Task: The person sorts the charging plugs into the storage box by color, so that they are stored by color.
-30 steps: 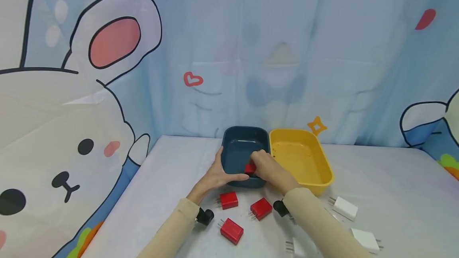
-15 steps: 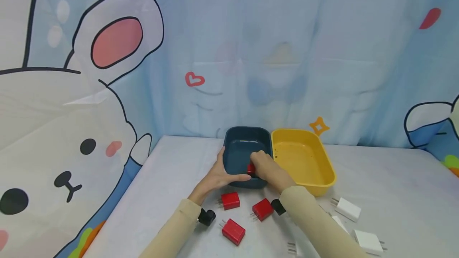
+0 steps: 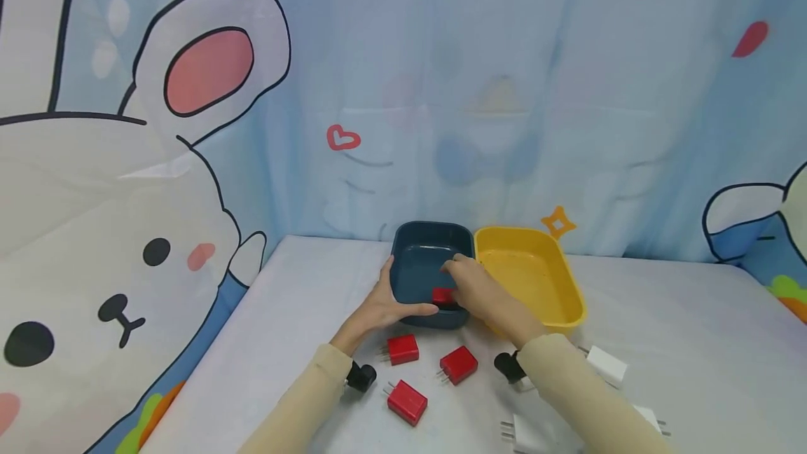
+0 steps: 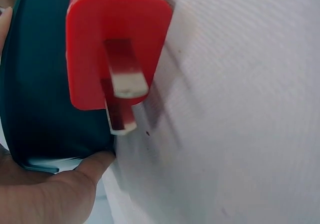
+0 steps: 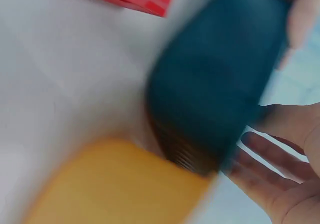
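Observation:
A red plug-in charger (image 3: 443, 296) lies inside the near part of the dark blue bin (image 3: 431, 233). My right hand (image 3: 482, 293) hovers over that bin's right rim, fingers bent and spread above the charger, with nothing between them; the right wrist view shows the loose fingers (image 5: 270, 166) at the rim. At the bin's near left corner my left hand (image 3: 381, 303) presses with straight, spread fingers, its thumb along the near rim. In the left wrist view, fingers (image 4: 75, 184) lie low against the bin's side, beside a red charger (image 4: 115, 44) with two flat prongs.
Red chargers (image 3: 407, 402) lie on the white table (image 3: 328, 279) in front of the blue bin. A yellow bin (image 3: 529, 265) stands against its right side. Several white chargers (image 3: 607, 366) lie at the front right, partly hidden by the right sleeve. A printed curtain (image 3: 479, 181) hangs behind.
My right hand has let go of the red charger in the blue bin and moved slightly up and to the right, fingers opening. The left hand stays at the bin.

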Action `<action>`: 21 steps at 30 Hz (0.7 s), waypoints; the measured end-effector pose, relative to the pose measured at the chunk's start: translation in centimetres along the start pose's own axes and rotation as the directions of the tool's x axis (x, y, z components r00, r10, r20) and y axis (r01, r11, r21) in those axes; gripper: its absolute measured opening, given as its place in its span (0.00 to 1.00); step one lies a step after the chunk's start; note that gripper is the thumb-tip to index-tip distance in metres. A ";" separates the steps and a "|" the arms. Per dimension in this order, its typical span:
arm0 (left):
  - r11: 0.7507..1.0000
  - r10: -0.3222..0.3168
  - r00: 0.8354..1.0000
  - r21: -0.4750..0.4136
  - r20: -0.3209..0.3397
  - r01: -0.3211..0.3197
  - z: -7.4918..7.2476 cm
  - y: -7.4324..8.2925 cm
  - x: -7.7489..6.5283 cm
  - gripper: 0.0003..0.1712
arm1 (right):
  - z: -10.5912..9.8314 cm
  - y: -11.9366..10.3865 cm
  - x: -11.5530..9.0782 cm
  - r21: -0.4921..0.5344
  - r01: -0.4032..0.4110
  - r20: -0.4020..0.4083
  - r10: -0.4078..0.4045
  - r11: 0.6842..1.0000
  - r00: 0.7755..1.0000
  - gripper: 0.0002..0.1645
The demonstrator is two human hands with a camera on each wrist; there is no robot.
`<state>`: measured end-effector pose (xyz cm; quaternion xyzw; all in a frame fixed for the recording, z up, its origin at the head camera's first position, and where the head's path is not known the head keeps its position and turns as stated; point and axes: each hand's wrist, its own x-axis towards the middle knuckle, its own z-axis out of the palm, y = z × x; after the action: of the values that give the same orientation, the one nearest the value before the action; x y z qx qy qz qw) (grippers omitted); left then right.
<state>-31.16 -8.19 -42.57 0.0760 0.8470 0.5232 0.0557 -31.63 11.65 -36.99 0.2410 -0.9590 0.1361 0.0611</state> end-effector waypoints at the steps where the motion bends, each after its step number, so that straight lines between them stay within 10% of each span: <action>1: 1.000 -0.002 1.000 0.008 -0.001 0.002 0.0 0.1 0.1 0.72 | -0.7 -0.1 -0.4 0.005 0.007 -0.020 -0.007 1.000 1.000 0.24; 12: 1.000 0.004 1.000 0.006 -0.017 -0.003 -0.5 -0.5 0.1 0.72 | -5.3 -1.8 -5.6 -0.019 0.244 -0.129 -0.245 0.969 0.961 0.22; 21: 1.000 0.023 1.000 0.009 -0.010 -0.023 0.3 0.3 -0.2 0.72 | -5.3 -2.8 -8.4 0.184 0.306 0.051 -0.320 0.934 0.946 0.18</action>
<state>-30.85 -7.85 -42.42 0.0831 0.8486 0.5205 0.0451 -22.61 14.57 -32.77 0.4002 -0.8946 0.1978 0.0224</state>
